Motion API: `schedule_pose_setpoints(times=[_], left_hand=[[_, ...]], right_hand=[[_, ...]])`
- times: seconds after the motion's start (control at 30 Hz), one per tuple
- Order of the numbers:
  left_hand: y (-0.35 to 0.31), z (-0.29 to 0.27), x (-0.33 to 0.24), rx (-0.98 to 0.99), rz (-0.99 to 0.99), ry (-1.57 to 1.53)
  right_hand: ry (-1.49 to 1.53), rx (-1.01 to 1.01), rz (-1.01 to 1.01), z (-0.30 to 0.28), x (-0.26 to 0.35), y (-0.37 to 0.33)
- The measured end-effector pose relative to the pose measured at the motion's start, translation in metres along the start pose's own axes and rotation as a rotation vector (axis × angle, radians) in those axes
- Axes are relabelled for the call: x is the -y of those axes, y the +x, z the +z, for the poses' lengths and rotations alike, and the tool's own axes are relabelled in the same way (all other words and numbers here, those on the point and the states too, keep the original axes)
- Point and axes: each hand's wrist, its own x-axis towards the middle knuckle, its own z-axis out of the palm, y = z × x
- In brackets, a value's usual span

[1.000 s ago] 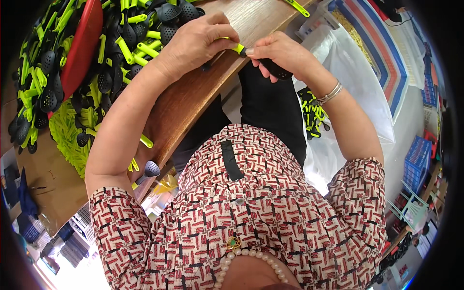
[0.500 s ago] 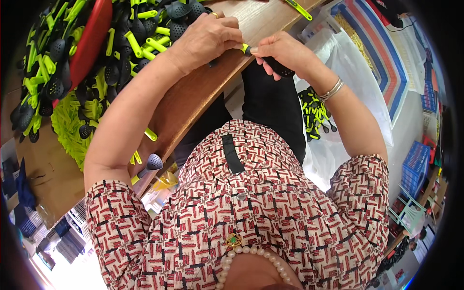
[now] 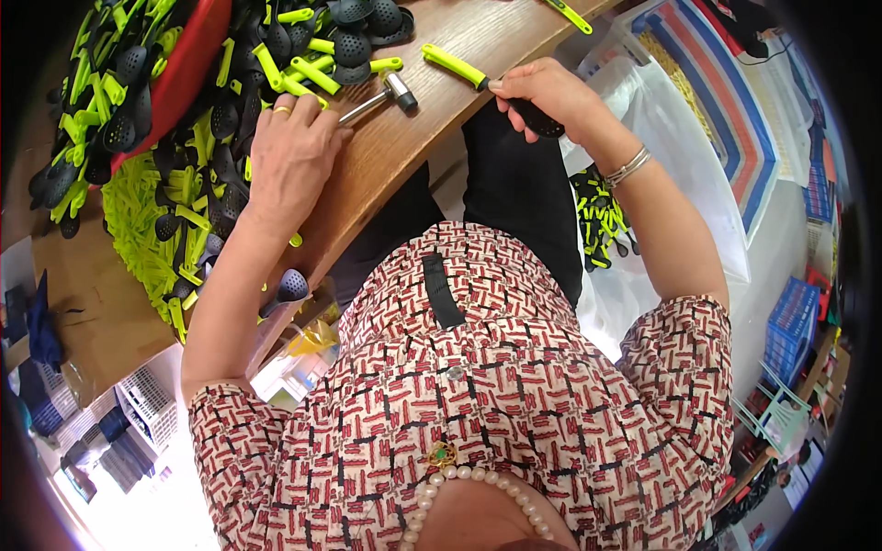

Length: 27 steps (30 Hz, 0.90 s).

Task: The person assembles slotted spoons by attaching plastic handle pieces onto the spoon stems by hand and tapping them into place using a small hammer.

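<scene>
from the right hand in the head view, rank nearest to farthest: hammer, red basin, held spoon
1. Spoon: in the right hand.
2. Hammer: to the left.
3. Red basin: farther out, at upper left.

Through my faraway camera I am seeing a brown wooden table (image 3: 487,41) running on a slant. On the left, a flat brown sheet (image 3: 106,294) is lying near a white basket (image 3: 147,395) with holes, and bright white light (image 3: 152,505) is glowing below. On the right, gray floor (image 3: 776,239) is showing between a striped sheet (image 3: 735,119) and stacked blue boxes (image 3: 792,317).
</scene>
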Motion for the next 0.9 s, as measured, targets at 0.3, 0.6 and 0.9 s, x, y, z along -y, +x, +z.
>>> schedule_pose_setpoints(times=[0.3,0.6,0.9], left_hand=[[0.033,-0.034,-0.027,-0.182,-0.426,-0.877],[0.036,-0.001,-0.053,-0.094,-0.155,-0.199],[0.048,0.008,-0.052,-0.279,-0.145,-0.256]], right_hand=[[0.007,-0.019,-0.016,0.001,-0.003,0.005],[-0.018,-0.025,-0.044,0.006,0.005,0.000],[-0.033,-0.005,-0.023,0.005,0.010,-0.005]])
